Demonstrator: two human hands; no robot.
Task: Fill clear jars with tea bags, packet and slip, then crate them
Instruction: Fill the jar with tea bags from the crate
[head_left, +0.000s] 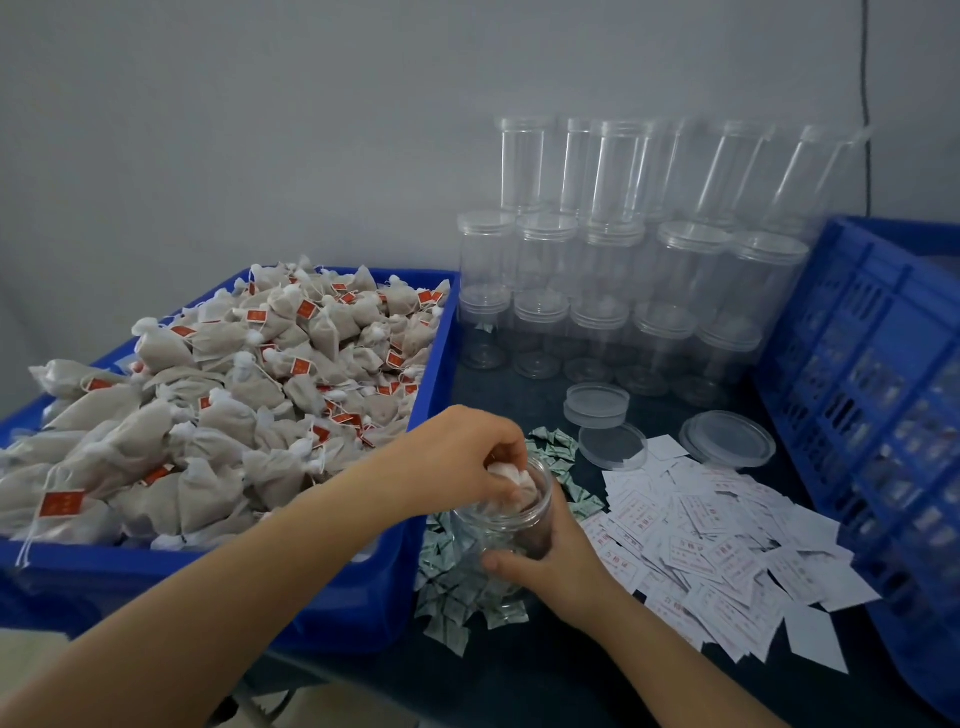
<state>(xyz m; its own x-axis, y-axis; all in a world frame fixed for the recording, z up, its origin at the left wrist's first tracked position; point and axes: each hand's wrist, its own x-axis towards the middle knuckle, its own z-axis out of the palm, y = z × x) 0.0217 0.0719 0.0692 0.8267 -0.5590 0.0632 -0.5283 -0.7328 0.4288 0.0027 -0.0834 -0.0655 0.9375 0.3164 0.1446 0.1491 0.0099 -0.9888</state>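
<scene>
Left hand (462, 457) apparently pinches tea bag (511, 480); right hand (553, 558) grips jar (511, 525).

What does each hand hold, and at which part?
The left hand pinches a white mesh tea bag at its top, over the mouth of the clear plastic jar. The right hand grips this jar around its side.

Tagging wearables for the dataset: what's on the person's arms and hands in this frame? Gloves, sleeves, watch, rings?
Nothing worn that shows. The left hand and right hand are bare, no gloves, and no rings are visible. Both forearms are bare from the wrist to the frame edge: no sleeves, watch, bands, markings or cables. Anything worn above that is out of view.
</scene>
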